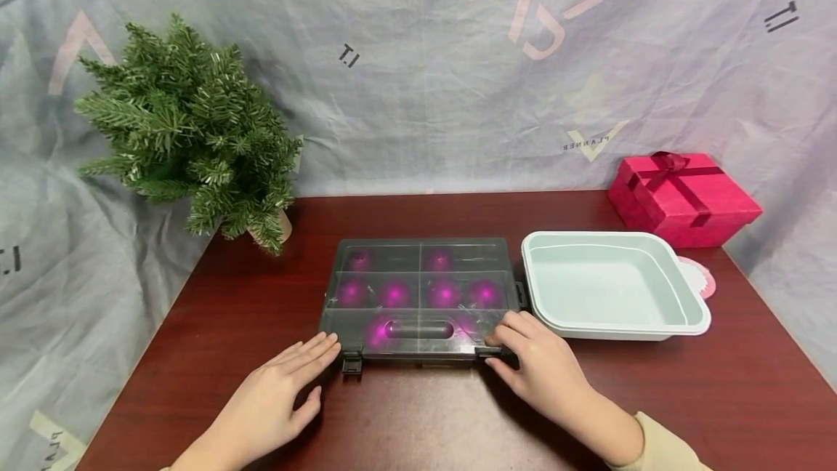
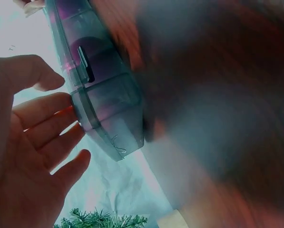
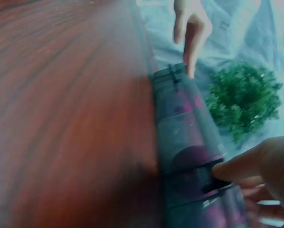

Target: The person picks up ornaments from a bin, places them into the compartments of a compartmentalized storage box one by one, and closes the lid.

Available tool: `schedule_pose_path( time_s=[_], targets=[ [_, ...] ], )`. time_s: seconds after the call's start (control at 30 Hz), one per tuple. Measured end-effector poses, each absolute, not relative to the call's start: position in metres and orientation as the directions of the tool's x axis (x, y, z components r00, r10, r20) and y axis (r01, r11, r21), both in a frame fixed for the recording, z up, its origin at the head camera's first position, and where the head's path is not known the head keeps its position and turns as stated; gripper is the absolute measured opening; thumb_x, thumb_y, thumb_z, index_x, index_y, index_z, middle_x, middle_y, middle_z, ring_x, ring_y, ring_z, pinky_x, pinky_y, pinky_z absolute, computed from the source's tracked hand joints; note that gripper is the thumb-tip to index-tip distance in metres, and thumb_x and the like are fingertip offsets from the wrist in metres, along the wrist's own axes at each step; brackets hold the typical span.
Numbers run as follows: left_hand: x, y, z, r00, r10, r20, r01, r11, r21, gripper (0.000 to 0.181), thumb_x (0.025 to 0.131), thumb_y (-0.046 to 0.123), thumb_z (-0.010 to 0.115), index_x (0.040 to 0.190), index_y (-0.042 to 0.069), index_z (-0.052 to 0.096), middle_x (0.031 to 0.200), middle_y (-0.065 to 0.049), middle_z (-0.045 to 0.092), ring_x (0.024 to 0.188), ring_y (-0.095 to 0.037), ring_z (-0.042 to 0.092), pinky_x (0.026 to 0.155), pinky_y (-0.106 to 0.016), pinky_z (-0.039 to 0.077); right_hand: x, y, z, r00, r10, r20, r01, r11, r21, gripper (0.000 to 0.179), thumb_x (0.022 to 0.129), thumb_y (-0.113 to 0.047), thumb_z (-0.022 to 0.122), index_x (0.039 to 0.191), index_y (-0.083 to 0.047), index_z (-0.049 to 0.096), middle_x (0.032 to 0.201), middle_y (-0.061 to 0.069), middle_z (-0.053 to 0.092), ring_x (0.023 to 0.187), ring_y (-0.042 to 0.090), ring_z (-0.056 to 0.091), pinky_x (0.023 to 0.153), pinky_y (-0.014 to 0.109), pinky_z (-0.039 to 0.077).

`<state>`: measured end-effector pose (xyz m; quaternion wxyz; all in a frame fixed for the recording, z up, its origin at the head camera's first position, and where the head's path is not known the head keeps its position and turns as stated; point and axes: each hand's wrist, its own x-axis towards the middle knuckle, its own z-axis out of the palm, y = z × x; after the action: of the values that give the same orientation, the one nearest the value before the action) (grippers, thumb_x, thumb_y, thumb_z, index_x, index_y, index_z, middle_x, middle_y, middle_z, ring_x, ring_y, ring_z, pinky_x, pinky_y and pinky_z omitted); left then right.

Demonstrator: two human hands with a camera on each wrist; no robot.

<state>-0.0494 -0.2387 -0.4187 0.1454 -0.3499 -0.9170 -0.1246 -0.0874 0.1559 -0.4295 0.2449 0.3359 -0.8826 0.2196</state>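
Note:
A dark translucent storage box [image 1: 431,256] with dividers lies on the table, its lid down over several purple balls [image 1: 395,294]. The left front latch [image 1: 352,365] sticks out from the box's front edge. My right hand [image 1: 539,355] pinches the right front latch [image 1: 487,352]; in the right wrist view the thumb [image 3: 237,168] presses on it, with the other fingers over the lid side. With its fingers straight, my left hand [image 1: 277,391] touches the left front corner of the box. In the left wrist view its fingertips meet the lid edge [image 2: 87,107].
A pale green tray [image 1: 598,286] stands close to the box's right side. Behind it is a red gift box [image 1: 686,198] with a ribbon, and a pink-and-white item [image 1: 702,278] shows past its rim. A small artificial fir tree [image 1: 203,129] stands at the back left, before a grey cloth [image 1: 405,115].

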Motion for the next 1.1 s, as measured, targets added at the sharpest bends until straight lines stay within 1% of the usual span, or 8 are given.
schedule_pose_path(
  time_s=[0.13, 0.27, 0.33, 0.43, 0.53, 0.63, 0.87, 1.1],
  targets=[
    [-0.049, -0.238, -0.42, -0.718, 0.594, 0.363, 0.673, 0.725, 0.146, 0.058, 0.075, 0.006, 0.074, 0.133, 0.001, 0.068, 0.139, -0.011, 0.063, 0.129, -0.025, 0.059, 0.117, -0.026, 0.025, -0.085, 0.147, -0.419, -0.669, -0.516, 0.534, -0.713, 0.649, -0.267, 0.026, 0.071, -0.014, 0.09, 0.089, -0.017, 0.071, 0.09, -0.012, 0.06, 0.084, 0.009, 0.06, 0.07, 0.031, 0.053],
    [-0.049, -0.236, -0.42, -0.72, 0.589, 0.367, 0.671, 0.725, 0.155, 0.059, 0.074, 0.005, 0.073, 0.132, 0.001, 0.068, 0.138, -0.011, 0.063, 0.128, -0.025, 0.059, 0.118, -0.019, 0.01, -0.077, 0.127, -0.414, -0.678, -0.591, 0.436, -0.711, 0.377, -0.594, 0.019, 0.088, -0.01, 0.079, 0.105, -0.015, 0.075, 0.098, -0.006, 0.071, 0.088, 0.007, 0.066, 0.078, 0.029, 0.056],
    [-0.049, -0.235, -0.42, -0.725, 0.583, 0.367, 0.666, 0.73, 0.155, 0.059, 0.073, 0.005, 0.073, 0.132, 0.001, 0.068, 0.138, -0.011, 0.064, 0.128, -0.025, 0.06, 0.118, -0.019, 0.01, -0.072, 0.113, -0.415, -0.676, -0.659, 0.331, -0.565, 0.174, -0.806, 0.02, 0.094, -0.008, 0.072, 0.114, -0.009, 0.074, 0.101, 0.002, 0.075, 0.091, 0.01, 0.069, 0.081, 0.03, 0.057],
    [-0.049, -0.235, -0.419, -0.735, 0.572, 0.364, 0.654, 0.74, 0.156, 0.059, 0.073, 0.004, 0.074, 0.132, 0.003, 0.069, 0.138, -0.009, 0.064, 0.128, -0.023, 0.06, 0.117, -0.017, 0.008, -0.067, 0.093, -0.424, -0.634, -0.763, 0.126, -0.132, -0.054, -0.99, 0.029, 0.101, -0.006, 0.061, 0.127, 0.006, 0.066, 0.114, 0.021, 0.072, 0.104, 0.019, 0.071, 0.09, 0.037, 0.055],
    [-0.048, -0.235, -0.419, -0.742, 0.564, 0.362, 0.644, 0.75, 0.151, 0.059, 0.073, 0.005, 0.075, 0.132, 0.004, 0.069, 0.138, -0.007, 0.064, 0.128, -0.022, 0.059, 0.116, -0.016, 0.008, -0.066, 0.076, -0.438, -0.554, -0.832, -0.042, 0.288, -0.144, -0.947, 0.042, 0.103, -0.005, 0.055, 0.141, 0.014, 0.05, 0.132, 0.032, 0.06, 0.121, 0.027, 0.063, 0.101, 0.043, 0.049],
    [-0.047, -0.235, -0.419, -0.752, 0.554, 0.357, 0.632, 0.76, 0.152, 0.059, 0.074, 0.005, 0.075, 0.132, 0.005, 0.07, 0.139, -0.006, 0.063, 0.129, -0.021, 0.059, 0.117, -0.018, 0.011, -0.067, 0.063, -0.45, -0.506, -0.852, -0.134, 0.507, -0.168, -0.845, 0.052, 0.104, -0.008, 0.051, 0.15, 0.013, 0.038, 0.147, 0.031, 0.048, 0.134, 0.031, 0.052, 0.109, 0.045, 0.041],
    [-0.047, -0.236, -0.421, -0.762, 0.543, 0.353, 0.622, 0.766, 0.164, 0.059, 0.074, 0.006, 0.074, 0.133, 0.006, 0.069, 0.14, -0.005, 0.063, 0.13, -0.021, 0.058, 0.102, -0.044, 0.045, -0.068, 0.038, -0.469, -0.523, -0.835, -0.174, 0.629, -0.24, -0.739, 0.059, 0.103, -0.006, 0.05, 0.156, 0.01, 0.029, 0.155, 0.026, 0.041, 0.143, 0.034, 0.041, 0.115, 0.044, 0.033],
    [-0.046, -0.235, -0.422, -0.766, 0.535, 0.357, 0.622, 0.756, 0.204, 0.061, 0.073, 0.003, 0.073, 0.134, 0.005, 0.068, 0.14, -0.007, 0.062, 0.131, -0.023, 0.057, 0.116, -0.025, 0.026, -0.07, 0.023, -0.474, -0.546, -0.828, -0.129, 0.606, -0.284, -0.743, 0.065, 0.101, -0.004, 0.051, 0.157, 0.009, 0.022, 0.157, 0.023, 0.04, 0.144, 0.031, 0.039, 0.11, 0.037, 0.038]
  ],
)
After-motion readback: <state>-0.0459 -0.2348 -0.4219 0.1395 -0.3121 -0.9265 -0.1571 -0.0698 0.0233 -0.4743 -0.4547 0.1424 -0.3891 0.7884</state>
